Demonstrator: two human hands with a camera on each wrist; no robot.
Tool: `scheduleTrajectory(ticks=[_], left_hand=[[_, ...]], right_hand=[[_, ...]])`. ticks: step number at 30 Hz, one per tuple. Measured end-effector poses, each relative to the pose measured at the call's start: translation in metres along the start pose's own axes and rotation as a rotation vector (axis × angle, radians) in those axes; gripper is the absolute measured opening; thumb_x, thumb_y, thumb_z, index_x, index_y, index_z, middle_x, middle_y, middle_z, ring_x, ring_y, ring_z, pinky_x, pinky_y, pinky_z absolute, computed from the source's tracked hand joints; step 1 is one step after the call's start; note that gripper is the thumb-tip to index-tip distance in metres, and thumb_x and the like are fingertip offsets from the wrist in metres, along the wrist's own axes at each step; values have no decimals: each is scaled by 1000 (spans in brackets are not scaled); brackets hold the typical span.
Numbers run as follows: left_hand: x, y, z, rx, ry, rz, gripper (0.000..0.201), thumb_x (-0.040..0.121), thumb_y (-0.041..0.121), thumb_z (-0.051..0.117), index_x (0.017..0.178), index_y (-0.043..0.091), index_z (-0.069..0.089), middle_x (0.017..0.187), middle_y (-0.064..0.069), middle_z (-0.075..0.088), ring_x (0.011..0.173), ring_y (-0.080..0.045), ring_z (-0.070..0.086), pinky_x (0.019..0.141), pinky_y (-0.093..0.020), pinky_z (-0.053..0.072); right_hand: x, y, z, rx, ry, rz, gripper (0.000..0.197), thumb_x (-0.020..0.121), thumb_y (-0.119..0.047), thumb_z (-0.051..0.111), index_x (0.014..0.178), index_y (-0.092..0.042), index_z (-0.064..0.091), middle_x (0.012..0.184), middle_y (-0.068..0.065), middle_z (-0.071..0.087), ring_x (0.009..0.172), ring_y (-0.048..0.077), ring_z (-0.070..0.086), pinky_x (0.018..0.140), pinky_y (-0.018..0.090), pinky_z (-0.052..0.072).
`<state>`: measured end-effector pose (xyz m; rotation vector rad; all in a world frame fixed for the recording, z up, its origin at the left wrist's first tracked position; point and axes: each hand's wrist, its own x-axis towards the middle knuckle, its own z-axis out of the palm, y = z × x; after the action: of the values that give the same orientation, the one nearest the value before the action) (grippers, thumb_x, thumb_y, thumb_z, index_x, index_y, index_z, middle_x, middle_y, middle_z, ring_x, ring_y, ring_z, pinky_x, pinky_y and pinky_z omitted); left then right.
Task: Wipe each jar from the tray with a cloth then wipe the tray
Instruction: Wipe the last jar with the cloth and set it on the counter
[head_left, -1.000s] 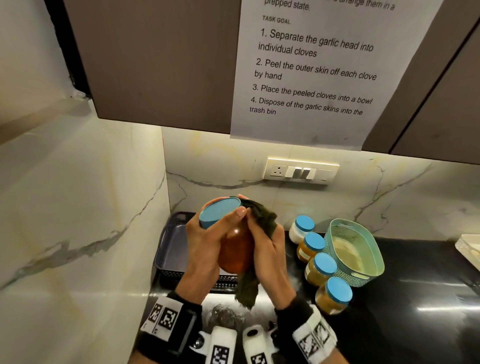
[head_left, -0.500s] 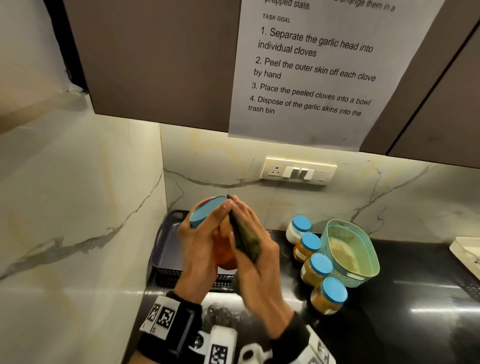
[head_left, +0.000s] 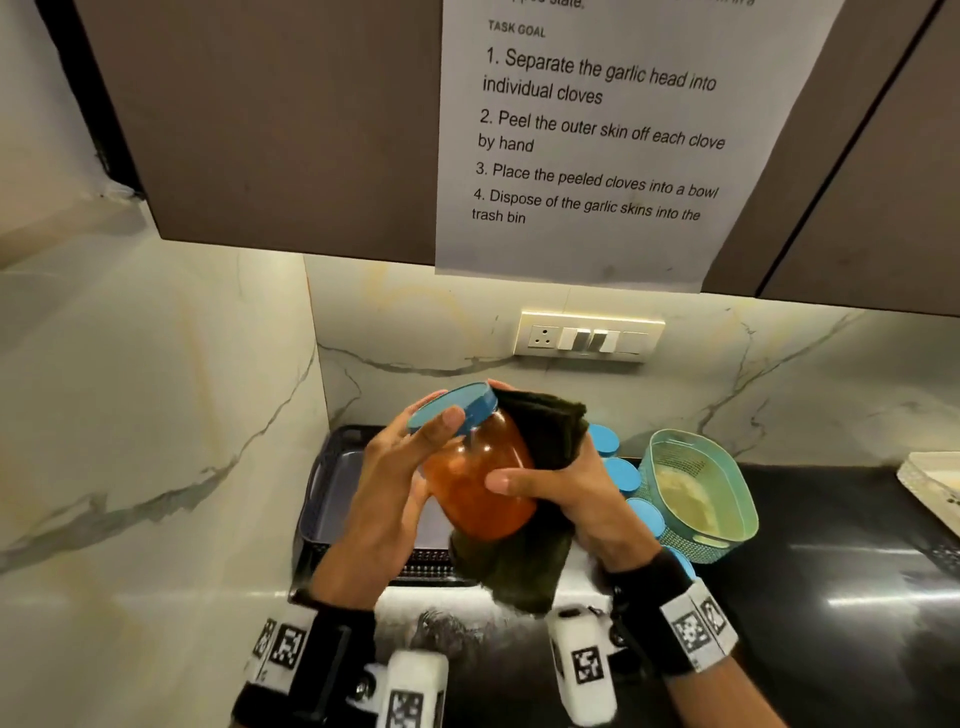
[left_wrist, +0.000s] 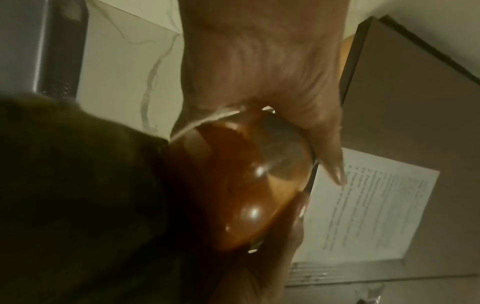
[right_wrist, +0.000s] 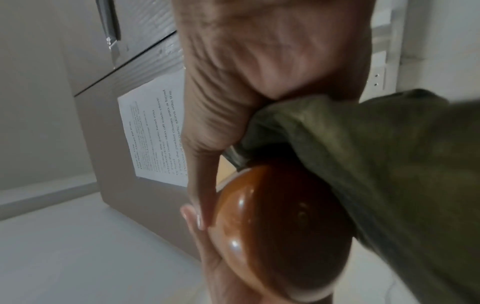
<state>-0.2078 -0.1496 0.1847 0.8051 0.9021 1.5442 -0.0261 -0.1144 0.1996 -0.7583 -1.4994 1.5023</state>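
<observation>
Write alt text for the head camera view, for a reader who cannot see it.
Two hands hold a tilted orange jar with a blue lid above a dark tray: the left hand grips it near the lid, the right hand presses a dark green cloth against its side. Blue-lidded jars and a teal basket stand to the right.

Marble walls (head_left: 156, 415) meet beneath brown cabinets (head_left: 260, 130), above a glossy black counter (head_left: 831, 597) and switch plate (head_left: 589, 338).

Tray (head_left: 332, 483) left of jars (head_left: 621, 475), basket (head_left: 727, 488) right.
</observation>
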Motion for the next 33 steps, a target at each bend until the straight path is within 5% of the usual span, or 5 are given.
scheduleTrajectory(ticks=[14, 19, 24, 30, 33], left_hand=[[6, -6, 2, -71, 19, 20, 103, 44, 56, 101, 127, 3, 71, 117, -16, 76, 106, -30, 75, 88, -38, 65], [-3, -10, 6, 15, 78, 68, 109, 34, 67, 99, 123, 9, 72, 111, -15, 78, 101, -33, 75, 87, -43, 59], [2, -1, 1, -73, 131, 68, 113, 38, 65, 100, 126, 1, 70, 117, -20, 76, 108, -36, 74, 89, -43, 61], [-4, -1, 10, -20, 189, 101, 108, 40, 68, 98, 125, 7, 72, 116, -17, 78, 109, -36, 74, 95, -50, 58], [0, 2, 7, -57, 216, 100, 122, 36, 69, 98, 134, 4, 65, 124, -19, 74, 116, -40, 72, 99, -53, 57]], right_hand=[[-22, 27, 61, -303, 312, -545, 54, 90, -7, 69, 143, -14, 61, 152, 0, 58, 147, 23, 48, 116, 45, 45], [-13, 2, 53, 72, 185, -227, 28, 100, -21, 64, 103, -43, 81, 105, -11, 81, 103, 10, 76, 85, 23, 60], [-33, 25, 76, -320, 233, -536, 53, 95, -17, 58, 146, -32, 58, 155, -17, 53, 152, 20, 39, 120, 59, 37], [-9, -6, 59, 39, 177, -248, 31, 102, -20, 59, 121, -41, 71, 116, -19, 77, 115, 4, 70, 96, 28, 60], [-18, 9, 73, -191, 160, -376, 59, 98, -4, 57, 142, -43, 58, 151, -13, 57, 148, 17, 46, 117, 49, 44]])
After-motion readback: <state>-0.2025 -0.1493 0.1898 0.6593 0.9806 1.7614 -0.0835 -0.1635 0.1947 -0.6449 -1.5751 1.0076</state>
